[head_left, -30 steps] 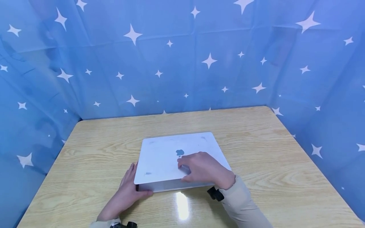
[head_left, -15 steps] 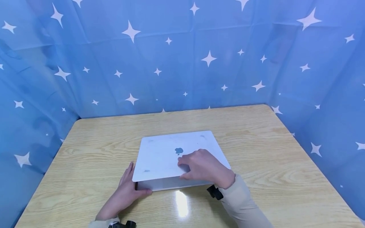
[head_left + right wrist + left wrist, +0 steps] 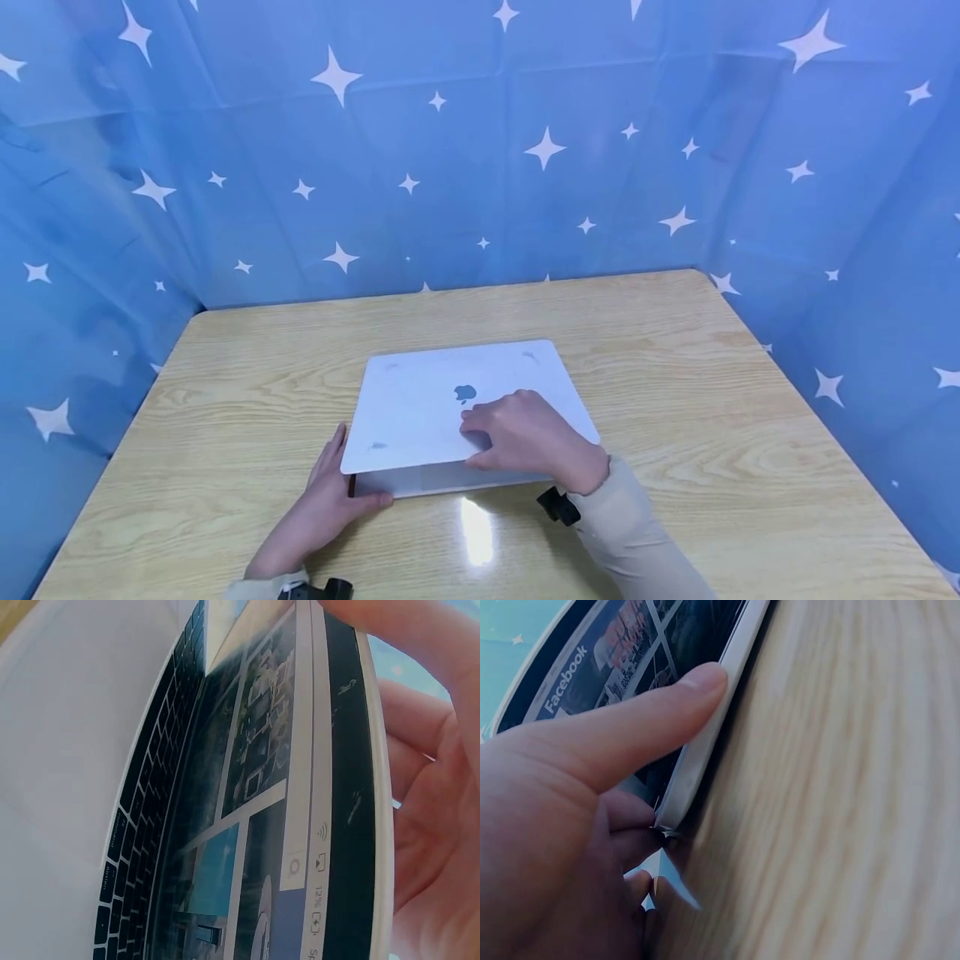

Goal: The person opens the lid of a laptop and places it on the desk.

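A silver laptop [image 3: 420, 408] with a dark apple logo lies on the wooden table, its lid raised a little at the front. My right hand [image 3: 528, 437] pinches the lid's front edge, fingers curled over the top and thumb beneath. Between lid and base, the right wrist view shows the lit screen [image 3: 255, 787] and black keys [image 3: 112, 847]. At the front left corner, my left hand [image 3: 318, 512] holds the base [image 3: 697, 750], thumb on its front edge and fingers along the side. Most of the keyboard is hidden under the lid.
The wooden table [image 3: 712, 433] spreads out around the laptop. Behind it and at both sides hangs a blue curtain [image 3: 450, 208] with white stars. A bright light reflection shows on the table in front of the laptop.
The lid's front edge has risen slightly, so the gap above the base is a bit wider. Both hands keep their holds; the head view has shifted a little.
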Available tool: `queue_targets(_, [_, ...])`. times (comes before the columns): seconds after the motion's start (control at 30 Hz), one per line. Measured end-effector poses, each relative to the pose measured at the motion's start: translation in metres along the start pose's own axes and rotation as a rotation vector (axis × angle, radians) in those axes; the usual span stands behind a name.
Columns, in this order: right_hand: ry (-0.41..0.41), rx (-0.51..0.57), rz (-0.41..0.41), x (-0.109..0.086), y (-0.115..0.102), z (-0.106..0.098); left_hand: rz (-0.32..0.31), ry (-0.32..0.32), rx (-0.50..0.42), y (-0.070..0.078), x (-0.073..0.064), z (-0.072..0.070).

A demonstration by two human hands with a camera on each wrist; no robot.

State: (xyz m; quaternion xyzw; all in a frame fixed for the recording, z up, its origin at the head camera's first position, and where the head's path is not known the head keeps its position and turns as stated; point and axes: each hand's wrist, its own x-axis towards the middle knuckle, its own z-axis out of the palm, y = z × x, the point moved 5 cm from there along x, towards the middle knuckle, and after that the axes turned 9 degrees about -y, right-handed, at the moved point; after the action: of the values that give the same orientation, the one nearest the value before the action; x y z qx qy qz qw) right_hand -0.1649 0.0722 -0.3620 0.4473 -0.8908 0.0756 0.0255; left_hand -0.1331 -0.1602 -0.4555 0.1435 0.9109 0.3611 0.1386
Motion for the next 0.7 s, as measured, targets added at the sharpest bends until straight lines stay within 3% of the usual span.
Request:
queue_targets(0.23, [0.016, 0.012, -0.003, 0.0011, 0.0007, 0.0015, 0.011, 0.009, 0.001, 0.0002, -0.0006, -0.0007])
queue_targets(0.7, [-0.038, 0.068, 0.003, -0.0015, 0.0018, -0.0045, 0.015, 0.004, 0.019, 0.003, -0.0009, -0.0021])
